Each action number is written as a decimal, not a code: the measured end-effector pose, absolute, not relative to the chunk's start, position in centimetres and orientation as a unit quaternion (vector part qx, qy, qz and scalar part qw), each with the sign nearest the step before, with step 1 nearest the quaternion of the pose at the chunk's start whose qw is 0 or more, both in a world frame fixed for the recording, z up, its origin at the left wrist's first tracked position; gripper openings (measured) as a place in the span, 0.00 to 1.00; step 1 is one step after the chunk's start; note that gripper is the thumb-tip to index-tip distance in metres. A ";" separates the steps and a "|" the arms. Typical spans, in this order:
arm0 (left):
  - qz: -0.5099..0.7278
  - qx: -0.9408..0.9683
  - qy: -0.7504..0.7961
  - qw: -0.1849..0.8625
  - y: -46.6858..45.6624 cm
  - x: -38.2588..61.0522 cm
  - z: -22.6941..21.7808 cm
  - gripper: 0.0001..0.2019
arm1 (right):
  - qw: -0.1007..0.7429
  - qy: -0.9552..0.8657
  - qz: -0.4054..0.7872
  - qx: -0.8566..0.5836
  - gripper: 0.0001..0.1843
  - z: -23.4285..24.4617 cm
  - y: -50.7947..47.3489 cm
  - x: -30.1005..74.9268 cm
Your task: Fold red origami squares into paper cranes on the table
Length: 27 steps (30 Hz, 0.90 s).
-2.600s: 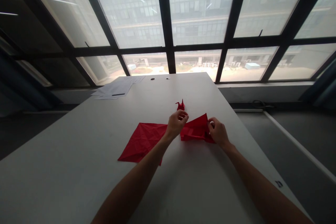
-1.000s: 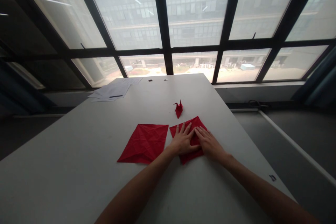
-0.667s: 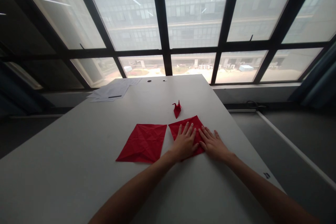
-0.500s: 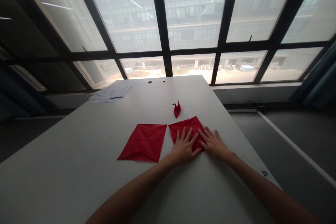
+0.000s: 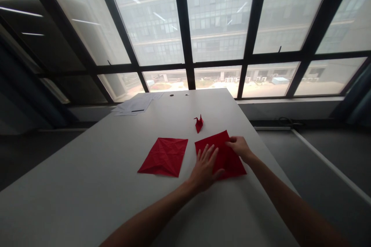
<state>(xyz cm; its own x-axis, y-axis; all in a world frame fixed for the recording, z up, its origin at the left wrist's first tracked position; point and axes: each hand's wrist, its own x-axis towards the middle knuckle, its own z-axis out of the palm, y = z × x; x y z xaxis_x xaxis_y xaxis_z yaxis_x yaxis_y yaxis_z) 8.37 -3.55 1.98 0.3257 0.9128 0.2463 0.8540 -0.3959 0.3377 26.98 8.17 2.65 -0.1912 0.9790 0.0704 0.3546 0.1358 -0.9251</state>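
A square of red paper [image 5: 230,162] lies on the white table under my hands. My left hand [image 5: 203,168] rests on its left part, fingers spread. At the paper's upper right edge, my right hand [image 5: 239,147] is closed, pinching the edge between thumb and fingers. To the left lies a second red sheet [image 5: 165,156], flat and marked with many creases. A small folded red paper crane [image 5: 199,124] stands beyond the two sheets.
The white table [image 5: 110,185] stretches away toward tall windows [image 5: 214,15]. Loose white papers [image 5: 135,105] with a dark pen [image 5: 137,110] on them lie at its far left. The table's right edge runs close beside my right arm.
My right hand has gone from lying flat on the right sheet to pinching its upper right edge. My left hand stays spread on the paper. The whole view has shifted slightly.
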 end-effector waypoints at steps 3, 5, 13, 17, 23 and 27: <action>0.353 0.749 0.560 0.033 -1.8 6.4 5.5 0.36 | 0.384 -0.685 0.412 -0.461 0.11 5.3 6.7 26.5; 0.408 0.742 0.526 0.080 -0.4 4.9 8.5 0.35 | 0.373 -0.745 0.376 -0.405 0.11 7.5 5.6 25.3; 0.434 0.749 0.454 0.210 0.6 -0.8 16.1 0.10 | 0.340 -0.845 0.216 -0.351 0.10 13.1 3.3 19.8; 0.463 0.753 0.432 0.180 -0.4 -5.6 17.5 0.09 | 0.273 -0.866 0.177 -0.379 0.16 13.6 3.7 18.0; 0.358 0.818 0.449 -0.013 -3.0 -13.7 15.9 0.09 | 0.335 -0.880 -0.034 -0.334 0.25 12.5 1.9 13.2; 0.300 0.846 0.430 -0.093 -6.6 -18.1 10.6 0.13 | 0.248 -0.928 -0.023 -0.279 0.28 8.0 -0.8 9.8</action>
